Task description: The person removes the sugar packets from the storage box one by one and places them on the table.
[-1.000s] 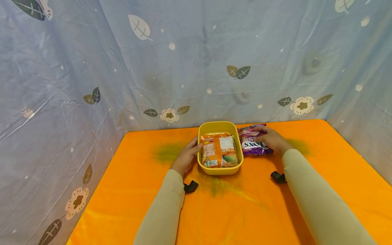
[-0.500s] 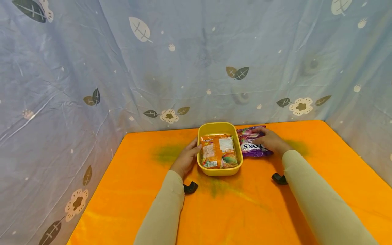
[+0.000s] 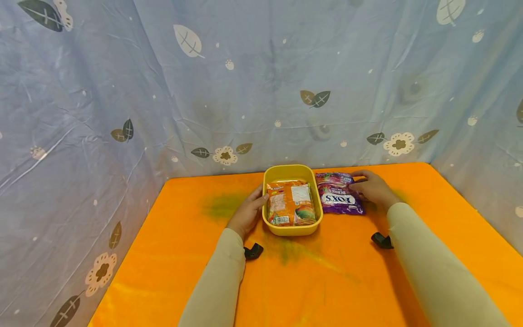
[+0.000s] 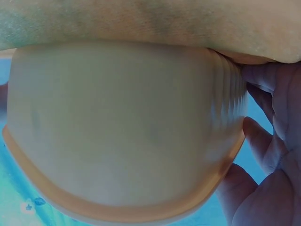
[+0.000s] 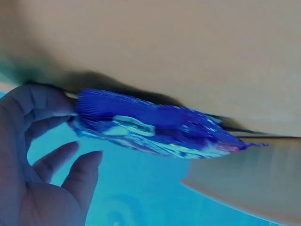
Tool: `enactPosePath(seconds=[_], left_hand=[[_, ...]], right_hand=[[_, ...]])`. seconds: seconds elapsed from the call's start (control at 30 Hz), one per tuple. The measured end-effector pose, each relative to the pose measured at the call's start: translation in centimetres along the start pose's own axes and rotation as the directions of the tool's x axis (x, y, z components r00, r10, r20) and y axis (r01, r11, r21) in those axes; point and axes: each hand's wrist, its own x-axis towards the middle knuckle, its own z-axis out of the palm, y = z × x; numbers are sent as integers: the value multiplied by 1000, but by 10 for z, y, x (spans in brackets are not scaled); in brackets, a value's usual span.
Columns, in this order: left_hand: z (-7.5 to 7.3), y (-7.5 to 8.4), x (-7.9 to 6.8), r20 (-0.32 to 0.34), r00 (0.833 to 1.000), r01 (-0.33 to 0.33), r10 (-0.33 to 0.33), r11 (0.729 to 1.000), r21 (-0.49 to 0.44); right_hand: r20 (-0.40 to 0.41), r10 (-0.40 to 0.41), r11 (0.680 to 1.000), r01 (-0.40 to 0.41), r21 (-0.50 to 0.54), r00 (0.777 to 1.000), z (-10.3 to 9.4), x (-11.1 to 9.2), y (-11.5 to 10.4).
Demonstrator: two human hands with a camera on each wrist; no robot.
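Note:
A yellow plastic container (image 3: 292, 231) sits on the table, holding an orange snack packet (image 3: 290, 204). My left hand (image 3: 247, 211) rests against its left wall, fingertips at the rim; in the left wrist view the fingers touch the outer wall (image 4: 122, 127). To the container's right lies a purple packet of Fox's Berries candy (image 3: 339, 195), flat, its print upside down in the head view. My right hand (image 3: 373, 190) is at the packet's right edge. In the right wrist view, its thumb stands apart from the packet (image 5: 150, 125), and some fingers are behind the near end.
An orange cloth (image 3: 310, 281) covers the table, with greenish patches on it. Grey-blue patterned curtains (image 3: 261, 91) hang behind the table and at both sides. Black wrist pieces (image 3: 254, 251) stick out beside the sleeves.
My right hand has slid right, from the top of the purple packet to its right edge, so more of the print shows. My left hand stays at the container. The head view tilts slightly.

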Motion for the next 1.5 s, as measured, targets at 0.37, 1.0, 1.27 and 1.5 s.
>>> enactPosePath(seconds=[0.37, 1.0, 1.27, 1.5], left_hand=[[0, -1, 0, 18, 1000, -17, 17, 1000, -18], [-1, 1, -2, 11, 1000, -6, 6, 1000, -12], [-1, 1, -1, 21, 1000, -9, 10, 1000, -19], [0, 1, -1, 27, 1000, -13, 13, 1000, -22]], right_hand=[[-4, 6, 994, -6, 112, 1000, -14, -8, 13], [-20, -33, 994, 35, 107, 999, -22, -13, 2], [-4, -51, 992, 51, 112, 999, -15, -13, -11], [28, -89, 984, 83, 158, 996, -16, -23, -27]])
